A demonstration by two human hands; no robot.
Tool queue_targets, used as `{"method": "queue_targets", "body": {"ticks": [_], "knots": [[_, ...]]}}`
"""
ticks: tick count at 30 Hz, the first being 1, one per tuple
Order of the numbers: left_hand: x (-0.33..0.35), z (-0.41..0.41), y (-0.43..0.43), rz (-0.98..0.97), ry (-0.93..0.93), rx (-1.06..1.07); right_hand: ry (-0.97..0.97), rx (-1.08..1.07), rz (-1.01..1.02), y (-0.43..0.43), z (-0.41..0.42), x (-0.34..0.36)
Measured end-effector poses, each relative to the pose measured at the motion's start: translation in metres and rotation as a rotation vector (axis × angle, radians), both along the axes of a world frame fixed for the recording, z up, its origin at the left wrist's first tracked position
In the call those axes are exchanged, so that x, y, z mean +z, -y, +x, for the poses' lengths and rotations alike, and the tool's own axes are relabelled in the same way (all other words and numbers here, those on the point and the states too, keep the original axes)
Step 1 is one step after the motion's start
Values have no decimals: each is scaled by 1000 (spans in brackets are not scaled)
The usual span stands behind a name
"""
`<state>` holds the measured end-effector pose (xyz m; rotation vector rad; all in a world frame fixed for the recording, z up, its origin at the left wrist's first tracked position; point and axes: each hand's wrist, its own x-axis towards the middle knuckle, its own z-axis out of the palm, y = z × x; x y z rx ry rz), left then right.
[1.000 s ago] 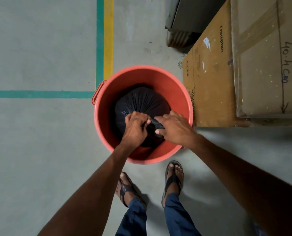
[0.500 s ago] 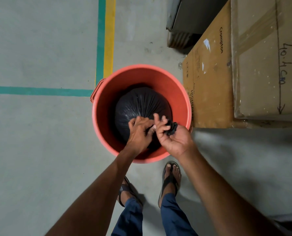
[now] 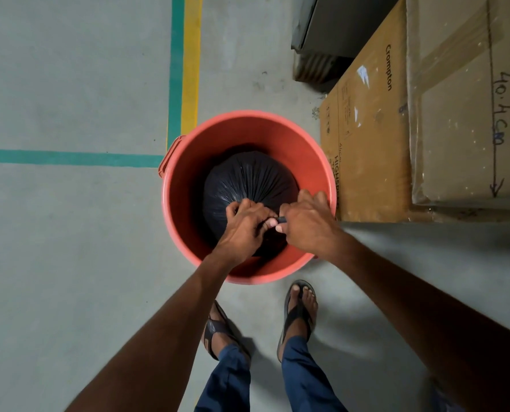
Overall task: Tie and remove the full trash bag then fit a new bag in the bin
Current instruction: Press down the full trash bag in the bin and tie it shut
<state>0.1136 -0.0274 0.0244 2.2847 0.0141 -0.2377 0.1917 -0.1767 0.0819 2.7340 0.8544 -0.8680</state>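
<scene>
A round orange bin (image 3: 301,144) stands on the floor in front of my feet. Inside it sits a full black trash bag (image 3: 247,179), its plastic gathered into tight pleats toward its neck. My left hand (image 3: 244,227) is closed around the twisted neck on the near side. My right hand (image 3: 307,224) is palm down just to the right, fingers closed on the loose end of the same neck; a short black strip shows between the two hands. The neck itself is mostly hidden under my fingers.
Large cardboard boxes (image 3: 369,138) stand tight against the bin's right side, with a dark metal unit (image 3: 331,34) behind them. Green and yellow floor lines (image 3: 185,69) run to the left. My sandalled feet (image 3: 299,310) are just below the bin.
Half a second ago my right hand was palm up holding the bag's loose end; it has turned palm down and pulled close to my left hand on the neck.
</scene>
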Motion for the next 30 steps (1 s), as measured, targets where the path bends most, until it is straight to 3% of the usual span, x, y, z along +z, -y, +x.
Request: {"method": "queue_targets", "body": {"ticks": [3, 6, 7, 9, 11, 14, 17, 23, 27, 30], "knots": [[-7, 1, 1, 74, 23, 1, -244, -252, 31, 2, 13, 10], [-11, 6, 3, 132, 68, 69, -820, -1020, 446, 0, 18, 19], [-12, 7, 4, 142, 69, 111, -943, -1188, 518, 2, 19, 21], [-15, 9, 3, 136, 38, 198, -1061, -1296, 622, 10, 18, 20], [-16, 12, 2, 86, -21, 253, -951, -1171, 735, 19, 14, 13], [-12, 15, 3, -41, -85, 294, -438, -924, 748, 25, 11, -3], [-3, 16, 6, -211, -145, 324, -162, -924, 756, 21, 18, -18], [4, 20, -6, -343, -345, 424, 111, -700, 593, 7, -6, -35], [7, 27, -4, -447, -429, 531, 228, -574, 602, -4, -39, -23], [7, 28, 4, -595, -499, 548, 173, -610, 491, -19, -65, -10]]}}
